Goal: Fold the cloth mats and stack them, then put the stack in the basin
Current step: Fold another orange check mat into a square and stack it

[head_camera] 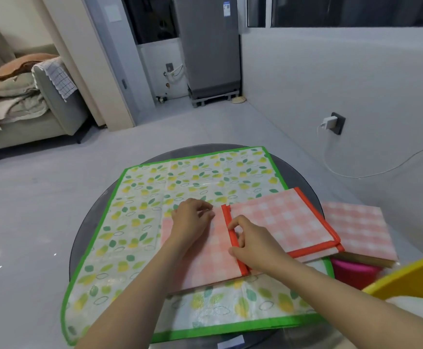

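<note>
A pink checked mat (281, 217) with an orange-red border lies partly folded on top of a large lemon-print mat (139, 222) with a green border, spread over the round glass table. My left hand (192, 220) presses flat on the pink mat's left half. My right hand (253, 243) pinches the orange border strip at the fold's edge. A folded pink checked mat (359, 227) rests on a stack at the right. A yellow basin (411, 280) shows its rim at the lower right.
The dark round glass table (87, 222) stands on a pale floor. A magenta object (354, 273) sits under the right stack. A charger with a white cable (331, 122) hangs on the right wall. A sofa with blankets (16, 96) is far left; a grey fridge (205, 46) stands behind.
</note>
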